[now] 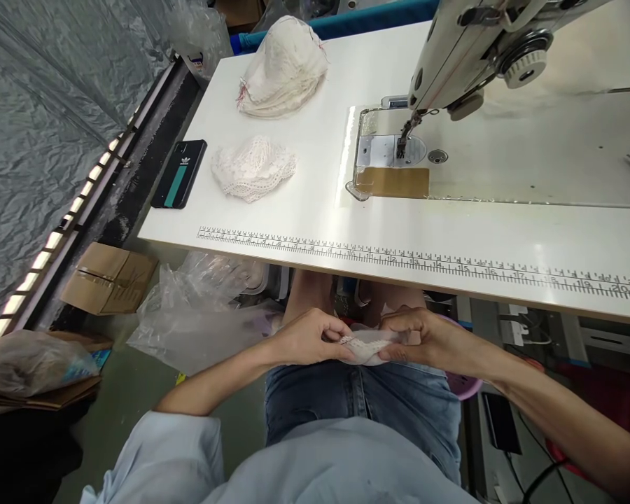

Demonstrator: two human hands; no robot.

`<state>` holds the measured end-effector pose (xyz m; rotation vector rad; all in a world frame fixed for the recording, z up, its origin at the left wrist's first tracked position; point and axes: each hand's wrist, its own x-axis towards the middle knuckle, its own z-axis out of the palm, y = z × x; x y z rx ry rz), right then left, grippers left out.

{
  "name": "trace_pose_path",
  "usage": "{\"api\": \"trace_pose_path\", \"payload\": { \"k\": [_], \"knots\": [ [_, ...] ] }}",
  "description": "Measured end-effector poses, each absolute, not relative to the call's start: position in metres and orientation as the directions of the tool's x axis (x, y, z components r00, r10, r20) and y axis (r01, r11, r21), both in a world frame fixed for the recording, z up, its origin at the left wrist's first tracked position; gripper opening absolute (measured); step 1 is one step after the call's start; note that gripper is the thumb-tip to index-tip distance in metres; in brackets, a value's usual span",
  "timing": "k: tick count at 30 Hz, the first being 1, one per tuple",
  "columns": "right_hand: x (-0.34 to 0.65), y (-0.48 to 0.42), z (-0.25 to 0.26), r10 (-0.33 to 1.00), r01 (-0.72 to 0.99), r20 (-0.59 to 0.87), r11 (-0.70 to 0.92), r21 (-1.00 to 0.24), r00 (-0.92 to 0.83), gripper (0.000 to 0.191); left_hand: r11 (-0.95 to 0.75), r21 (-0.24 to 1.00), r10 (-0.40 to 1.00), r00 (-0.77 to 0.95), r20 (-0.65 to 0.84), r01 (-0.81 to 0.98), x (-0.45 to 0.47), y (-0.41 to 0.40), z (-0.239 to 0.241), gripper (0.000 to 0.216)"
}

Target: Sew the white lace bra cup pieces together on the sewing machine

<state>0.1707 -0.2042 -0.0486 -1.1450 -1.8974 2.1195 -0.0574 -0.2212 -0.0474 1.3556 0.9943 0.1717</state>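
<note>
Pinching from both sides, the left hand (313, 337) and the right hand (425, 339) share one small white lace piece (366, 344) between them! It's just over the denim shorts (315, 399), off the near edge of the desk (320, 217). Look at the grip: on the left, thumb and forefinger pressed together on one end; on the right, thumb along the near side, fingers behind. A feather of a thing, I'd judge: light, limp, sheer in places, with no stiffness to hold its own shape. Fine lace could snag or stretch under a hard tug, so the thicker, folded textured band looks the safest hold, fingertips only, one at each end. Up on the desk, a lace bundle (254, 168) sits rumpled near a black phone (179, 175), well apart from the sewing machine (451, 56).
</note>
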Motion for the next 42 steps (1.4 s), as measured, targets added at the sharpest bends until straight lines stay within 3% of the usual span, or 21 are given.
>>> {"api": "trace_pose_path", "payload": {
  "k": [10,18,25,42],
  "knots": [
    [0.165,-0.206,-0.060,0.500,0.329,-0.354,-0.141,-0.934,-0.790,0.037,0.313,0.857,0.586,0.626,-0.514,0.410,-0.053,-0.217,-0.044,0.036],
    [0.173,-0.206,-0.051,0.502,0.337,-0.383,-0.183,-0.923,-0.775,0.032,0.522,0.781,0.509,0.609,-0.608,0.344,-0.053,-0.215,-0.046,0.026],
    [0.168,-0.205,-0.051,0.490,0.327,-0.302,-0.037,-0.944,-0.818,0.029,0.406,0.816,0.527,0.625,-0.576,0.411,-0.048,-0.211,-0.040,0.022],
    [0.178,-0.207,-0.049,0.497,0.405,-0.311,0.091,-0.910,-0.810,0.017,0.592,0.719,0.475,0.564,-0.676,0.363,-0.063,-0.219,-0.052,0.026]
  ]
}}
